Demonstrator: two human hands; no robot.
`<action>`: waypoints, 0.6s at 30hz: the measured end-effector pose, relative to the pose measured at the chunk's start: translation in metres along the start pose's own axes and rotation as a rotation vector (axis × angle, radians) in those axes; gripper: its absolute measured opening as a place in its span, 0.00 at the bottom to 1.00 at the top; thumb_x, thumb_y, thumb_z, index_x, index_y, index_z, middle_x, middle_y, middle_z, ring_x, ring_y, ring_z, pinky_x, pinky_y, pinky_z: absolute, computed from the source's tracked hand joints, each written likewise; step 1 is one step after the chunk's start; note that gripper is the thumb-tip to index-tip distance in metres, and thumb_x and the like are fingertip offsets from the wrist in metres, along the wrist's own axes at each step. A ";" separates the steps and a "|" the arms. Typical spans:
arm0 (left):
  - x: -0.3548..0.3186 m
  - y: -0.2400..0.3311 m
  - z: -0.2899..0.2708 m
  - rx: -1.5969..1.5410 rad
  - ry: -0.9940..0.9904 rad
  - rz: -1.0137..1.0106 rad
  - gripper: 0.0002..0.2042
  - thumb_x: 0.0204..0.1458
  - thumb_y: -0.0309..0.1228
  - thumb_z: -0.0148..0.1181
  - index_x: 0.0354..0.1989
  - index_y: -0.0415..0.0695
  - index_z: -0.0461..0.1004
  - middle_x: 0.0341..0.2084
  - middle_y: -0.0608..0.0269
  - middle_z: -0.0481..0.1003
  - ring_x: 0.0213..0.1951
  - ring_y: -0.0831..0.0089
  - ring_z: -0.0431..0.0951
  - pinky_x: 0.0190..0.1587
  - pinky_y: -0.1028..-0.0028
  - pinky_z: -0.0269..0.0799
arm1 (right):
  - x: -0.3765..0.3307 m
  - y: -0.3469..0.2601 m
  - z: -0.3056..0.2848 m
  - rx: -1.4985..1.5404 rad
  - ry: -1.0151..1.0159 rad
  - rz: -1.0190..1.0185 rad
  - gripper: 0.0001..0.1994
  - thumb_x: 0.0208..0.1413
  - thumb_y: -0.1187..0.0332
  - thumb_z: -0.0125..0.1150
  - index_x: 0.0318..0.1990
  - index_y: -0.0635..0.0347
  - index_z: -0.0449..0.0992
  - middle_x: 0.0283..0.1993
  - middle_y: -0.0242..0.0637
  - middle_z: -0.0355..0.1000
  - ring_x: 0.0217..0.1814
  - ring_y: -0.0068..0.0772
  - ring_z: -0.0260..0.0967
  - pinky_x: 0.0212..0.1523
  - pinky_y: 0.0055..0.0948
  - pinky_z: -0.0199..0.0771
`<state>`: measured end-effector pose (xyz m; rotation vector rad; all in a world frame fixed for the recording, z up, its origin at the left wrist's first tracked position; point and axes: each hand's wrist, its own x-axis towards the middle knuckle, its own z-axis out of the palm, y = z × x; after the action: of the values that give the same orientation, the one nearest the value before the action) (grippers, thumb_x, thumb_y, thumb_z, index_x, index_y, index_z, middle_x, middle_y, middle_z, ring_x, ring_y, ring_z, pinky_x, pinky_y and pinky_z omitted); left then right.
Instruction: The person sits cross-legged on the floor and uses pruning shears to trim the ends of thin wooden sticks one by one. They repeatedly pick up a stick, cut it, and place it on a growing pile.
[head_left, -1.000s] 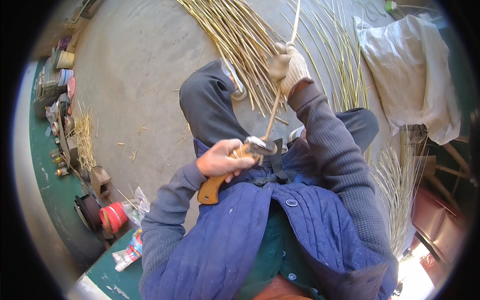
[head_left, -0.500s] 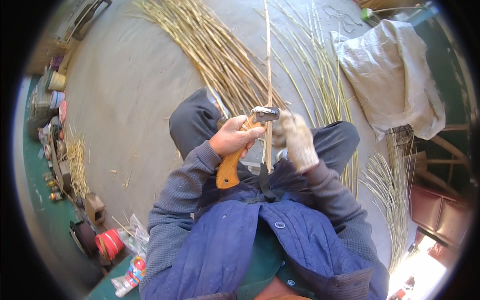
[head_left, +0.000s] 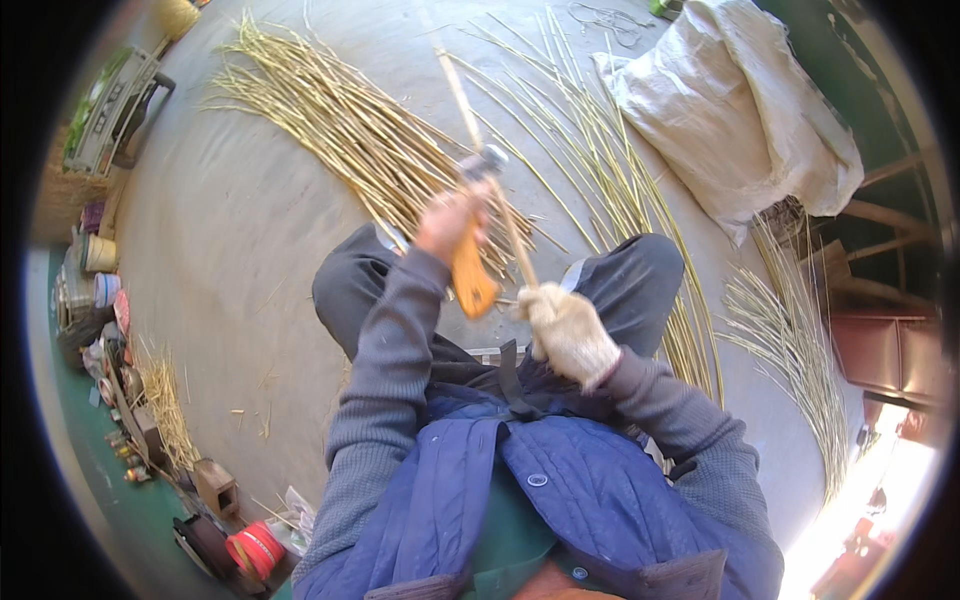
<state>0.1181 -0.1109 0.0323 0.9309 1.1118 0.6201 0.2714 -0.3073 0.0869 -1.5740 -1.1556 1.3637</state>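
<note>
Willow rod [head_left: 478, 130] is pinned by gloved right hand [head_left: 566, 332], fingers wrapped tight, so left hand's [head_left: 447, 222] fingers, curled around orange-handled knife [head_left: 470, 270], can work along it.

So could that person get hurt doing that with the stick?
Maybe. The bare left hand holds an orange-handled tool with its metal head right against the long pale stick. If the head slips, it might hit those uncovered fingers. The gloved right hand grips the same stick just below, so a slip downward could land there, or on the knees underneath. The thin stick could also snap and whip.
</note>
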 end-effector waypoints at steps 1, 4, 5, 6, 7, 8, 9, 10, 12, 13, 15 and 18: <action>0.010 0.010 -0.007 -0.029 -0.047 0.022 0.12 0.67 0.39 0.65 0.44 0.42 0.79 0.22 0.66 0.75 0.17 0.81 0.73 0.18 0.81 0.70 | -0.010 -0.020 -0.006 0.087 0.008 0.187 0.16 0.75 0.59 0.48 0.46 0.62 0.78 0.31 0.33 0.76 0.22 0.21 0.70 0.26 0.25 0.74; 0.026 0.042 0.015 -0.015 -0.134 0.057 0.13 0.65 0.40 0.66 0.39 0.41 0.78 0.22 0.67 0.75 0.18 0.80 0.74 0.20 0.80 0.72 | -0.027 -0.031 -0.034 0.131 0.044 0.266 0.16 0.75 0.59 0.49 0.45 0.64 0.77 0.32 0.30 0.75 0.22 0.19 0.69 0.26 0.24 0.74; 0.025 0.042 0.023 -0.036 -0.128 0.064 0.13 0.65 0.40 0.66 0.38 0.41 0.78 0.21 0.68 0.75 0.18 0.80 0.74 0.20 0.80 0.72 | -0.033 -0.026 -0.043 0.111 0.046 0.220 0.16 0.75 0.59 0.49 0.45 0.64 0.77 0.32 0.29 0.74 0.22 0.19 0.69 0.26 0.23 0.74; 0.026 0.044 0.033 -0.061 -0.126 0.080 0.13 0.64 0.40 0.66 0.38 0.42 0.78 0.21 0.68 0.75 0.18 0.80 0.74 0.20 0.80 0.72 | -0.029 -0.035 -0.060 0.050 0.015 0.259 0.17 0.75 0.59 0.48 0.47 0.64 0.78 0.34 0.34 0.77 0.22 0.18 0.69 0.23 0.21 0.73; 0.026 0.046 0.038 -0.040 -0.123 0.071 0.12 0.65 0.40 0.66 0.39 0.43 0.78 0.21 0.68 0.75 0.18 0.80 0.74 0.20 0.80 0.72 | -0.029 -0.031 -0.077 0.090 -0.069 0.289 0.17 0.76 0.58 0.48 0.49 0.64 0.77 0.34 0.34 0.77 0.23 0.19 0.70 0.24 0.21 0.74; 0.025 0.044 0.042 -0.020 -0.119 0.060 0.12 0.65 0.40 0.66 0.39 0.43 0.78 0.22 0.69 0.74 0.19 0.80 0.73 0.21 0.80 0.71 | -0.027 -0.032 -0.089 0.129 -0.156 0.319 0.18 0.76 0.57 0.47 0.51 0.64 0.77 0.34 0.35 0.77 0.23 0.20 0.71 0.25 0.21 0.75; 0.022 0.043 0.046 0.000 -0.112 0.050 0.11 0.66 0.39 0.66 0.40 0.44 0.77 0.22 0.69 0.74 0.19 0.80 0.73 0.21 0.80 0.71 | -0.021 -0.035 -0.094 0.077 -0.152 0.301 0.18 0.76 0.57 0.47 0.52 0.64 0.76 0.34 0.35 0.77 0.24 0.20 0.71 0.26 0.22 0.75; 0.018 0.042 0.051 -0.012 -0.125 0.060 0.12 0.66 0.40 0.67 0.39 0.44 0.77 0.22 0.69 0.74 0.19 0.80 0.73 0.21 0.80 0.71 | -0.013 -0.043 -0.098 0.024 -0.150 0.283 0.19 0.76 0.57 0.47 0.54 0.64 0.76 0.34 0.35 0.77 0.24 0.21 0.72 0.26 0.22 0.75; 0.004 0.037 0.062 -0.026 -0.138 0.071 0.12 0.66 0.40 0.67 0.39 0.44 0.77 0.21 0.69 0.74 0.19 0.80 0.73 0.20 0.80 0.71 | 0.013 -0.049 -0.100 -0.012 -0.167 0.265 0.20 0.76 0.56 0.47 0.57 0.64 0.75 0.34 0.35 0.77 0.25 0.22 0.72 0.28 0.23 0.76; -0.002 0.035 0.071 0.010 -0.128 0.078 0.12 0.65 0.41 0.67 0.38 0.44 0.78 0.21 0.69 0.74 0.18 0.80 0.74 0.20 0.80 0.71 | 0.026 -0.050 -0.102 -0.007 -0.150 0.235 0.19 0.75 0.56 0.47 0.54 0.63 0.75 0.32 0.35 0.76 0.28 0.23 0.74 0.30 0.27 0.78; 0.001 0.031 0.075 -0.060 -0.138 0.075 0.12 0.65 0.39 0.67 0.38 0.43 0.78 0.21 0.68 0.74 0.18 0.79 0.74 0.19 0.78 0.72 | 0.043 -0.043 -0.099 -0.029 -0.087 0.146 0.18 0.74 0.55 0.47 0.50 0.61 0.76 0.30 0.34 0.74 0.29 0.24 0.76 0.31 0.31 0.79; 0.016 0.038 0.065 -0.048 -0.073 0.084 0.12 0.63 0.39 0.69 0.36 0.43 0.79 0.21 0.66 0.75 0.18 0.77 0.75 0.20 0.78 0.73 | 0.053 -0.023 -0.091 -0.119 0.000 -0.024 0.19 0.75 0.54 0.47 0.47 0.61 0.77 0.29 0.33 0.72 0.27 0.23 0.74 0.29 0.31 0.77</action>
<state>0.1858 -0.0996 0.0672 0.9553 0.9924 0.6737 0.3591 -0.2478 0.1064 -1.6380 -1.2725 1.3002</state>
